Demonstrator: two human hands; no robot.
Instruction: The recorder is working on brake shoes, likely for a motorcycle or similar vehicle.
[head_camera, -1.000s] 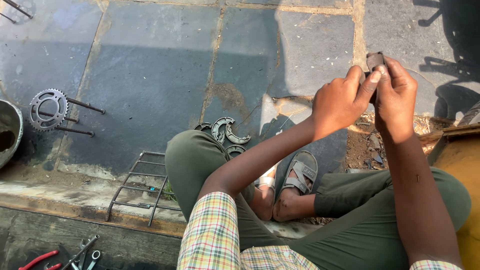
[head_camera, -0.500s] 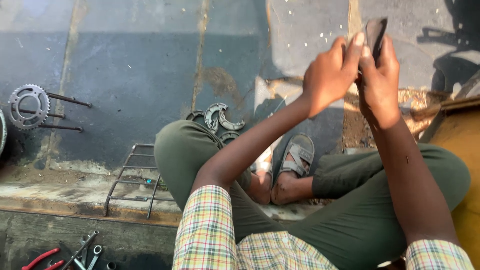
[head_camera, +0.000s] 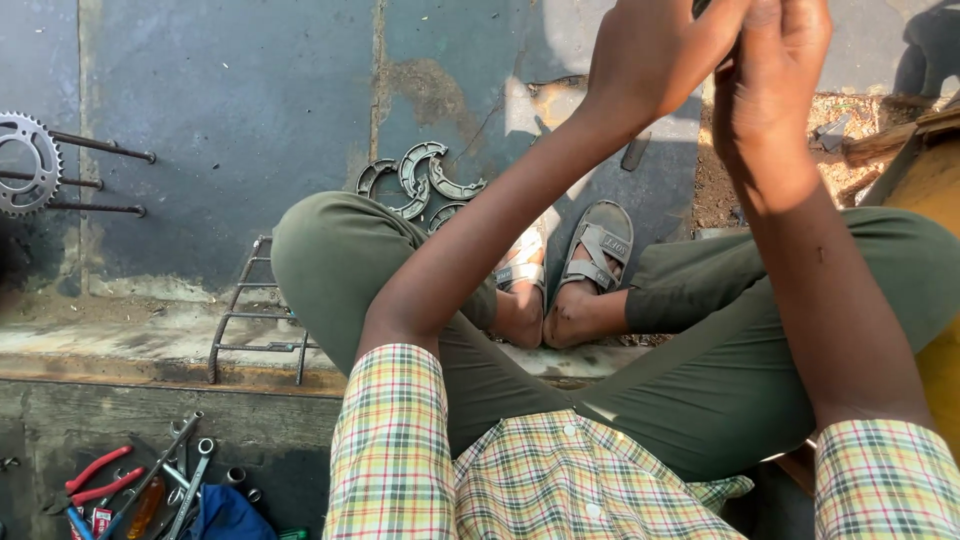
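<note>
Our left hand (head_camera: 655, 60) and right hand (head_camera: 775, 70) closed together at the top edge, pinching a small dark part (head_camera: 700, 6), barely visible. It seemed stiff and light, best gripped by its edges. Brake shoes (head_camera: 420, 185) lay below.

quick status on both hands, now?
Left hand: closed on a dark object, mostly out of frame.
Right hand: closed on the same object.
</note>
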